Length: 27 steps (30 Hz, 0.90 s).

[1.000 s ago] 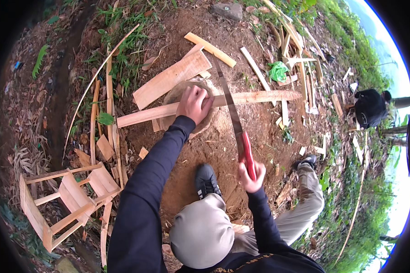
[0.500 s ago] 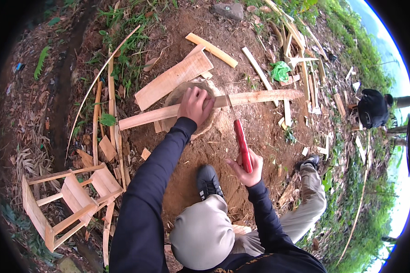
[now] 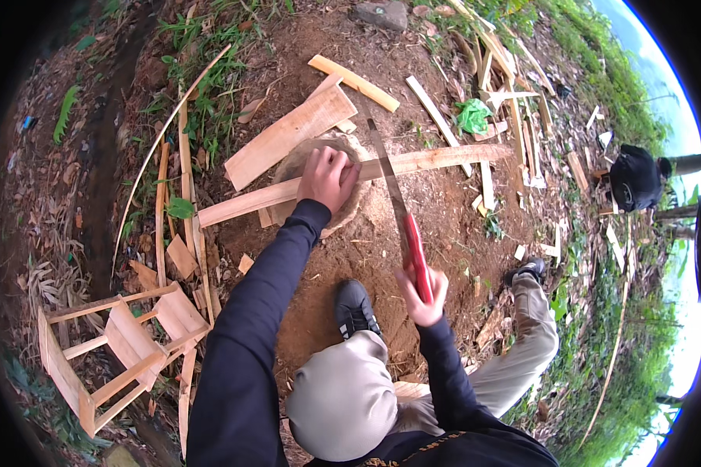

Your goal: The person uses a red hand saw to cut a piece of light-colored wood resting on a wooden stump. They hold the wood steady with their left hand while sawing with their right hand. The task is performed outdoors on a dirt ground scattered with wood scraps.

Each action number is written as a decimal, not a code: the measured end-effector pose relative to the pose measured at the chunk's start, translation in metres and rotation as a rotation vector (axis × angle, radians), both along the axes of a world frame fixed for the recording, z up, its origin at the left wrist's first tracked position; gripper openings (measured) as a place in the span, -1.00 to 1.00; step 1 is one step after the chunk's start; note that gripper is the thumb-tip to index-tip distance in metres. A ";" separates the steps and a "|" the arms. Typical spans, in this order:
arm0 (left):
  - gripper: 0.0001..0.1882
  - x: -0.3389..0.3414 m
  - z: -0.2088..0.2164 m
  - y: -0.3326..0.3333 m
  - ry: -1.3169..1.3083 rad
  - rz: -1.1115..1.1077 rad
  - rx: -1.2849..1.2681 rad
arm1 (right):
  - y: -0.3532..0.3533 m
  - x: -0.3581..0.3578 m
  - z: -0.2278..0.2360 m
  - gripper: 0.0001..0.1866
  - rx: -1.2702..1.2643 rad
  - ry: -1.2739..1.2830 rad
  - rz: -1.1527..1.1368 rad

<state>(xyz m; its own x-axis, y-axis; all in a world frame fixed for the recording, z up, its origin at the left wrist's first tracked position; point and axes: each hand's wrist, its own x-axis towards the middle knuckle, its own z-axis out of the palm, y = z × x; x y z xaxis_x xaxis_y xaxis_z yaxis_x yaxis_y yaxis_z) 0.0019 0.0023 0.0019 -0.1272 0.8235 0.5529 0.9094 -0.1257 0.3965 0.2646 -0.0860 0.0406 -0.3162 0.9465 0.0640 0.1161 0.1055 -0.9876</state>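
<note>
A long wooden plank (image 3: 436,158) lies across a round tree stump (image 3: 294,163), both of its ends sticking out past the wood beneath. My left hand (image 3: 329,179) is closed over the plank above the stump and presses it down. In my right hand (image 3: 426,296) is the red handle of a hand saw (image 3: 392,184). Its dark blade crosses the plank just right of the stump, and the tip reaches beyond the far edge. My right fingers wrap round the handle. Whether the teeth have cut into the wood cannot be made out.
A wide board (image 3: 288,136) and a narrow strip (image 3: 354,82) lie behind the stump. At lower left stands a small wooden frame (image 3: 125,350). Scrap wood (image 3: 514,101) and a green plastic bag (image 3: 473,117) are at far right. My shoe (image 3: 355,307) is near the stump.
The saw has slid forward and away from me, so more of its blade now shows past the plank. My left hand still holds the plank in place on the stump.
</note>
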 end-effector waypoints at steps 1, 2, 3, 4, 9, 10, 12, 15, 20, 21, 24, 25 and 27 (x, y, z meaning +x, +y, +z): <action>-0.76 0.002 0.001 0.000 0.000 -0.004 -0.012 | 0.009 -0.006 0.000 -0.61 -0.008 0.010 0.000; -0.76 0.003 0.002 0.002 -0.001 -0.009 -0.023 | 0.019 -0.010 -0.005 -0.61 0.007 -0.019 0.004; -0.76 0.000 0.003 0.004 0.007 -0.002 -0.030 | 0.027 -0.016 -0.007 -0.62 0.027 -0.041 0.019; -0.77 0.000 0.003 0.002 0.016 -0.002 -0.032 | 0.026 -0.013 -0.003 -0.62 -0.009 -0.027 0.038; -0.73 0.001 -0.001 -0.001 -0.004 -0.009 0.023 | -0.005 0.028 0.029 -0.67 -0.143 -0.056 0.116; -0.73 0.001 0.000 0.000 -0.021 -0.015 0.018 | -0.001 0.026 0.032 -0.73 -0.065 -0.027 0.153; -0.72 0.001 0.001 0.002 -0.038 -0.021 0.015 | 0.008 0.021 0.034 -0.79 -0.017 0.074 0.209; -0.71 0.001 0.001 0.002 -0.035 -0.027 0.024 | 0.013 0.018 0.037 -0.81 -0.199 0.249 0.269; -0.75 -0.002 0.001 -0.001 -0.005 -0.020 0.036 | 0.024 0.036 0.045 -0.73 -0.396 0.182 0.348; -0.77 0.000 0.001 0.000 -0.005 -0.020 0.034 | 0.024 0.039 0.041 -0.70 -0.346 0.164 0.356; -0.78 0.002 0.002 0.003 -0.023 -0.027 0.020 | 0.013 0.030 0.029 -0.58 -0.302 0.191 0.189; -0.78 0.002 0.002 0.002 -0.021 -0.022 0.013 | 0.009 0.026 0.027 -0.56 -0.287 0.208 0.140; -0.78 0.000 0.002 0.000 -0.014 -0.012 0.001 | 0.002 0.024 0.022 -0.52 -0.191 0.110 0.206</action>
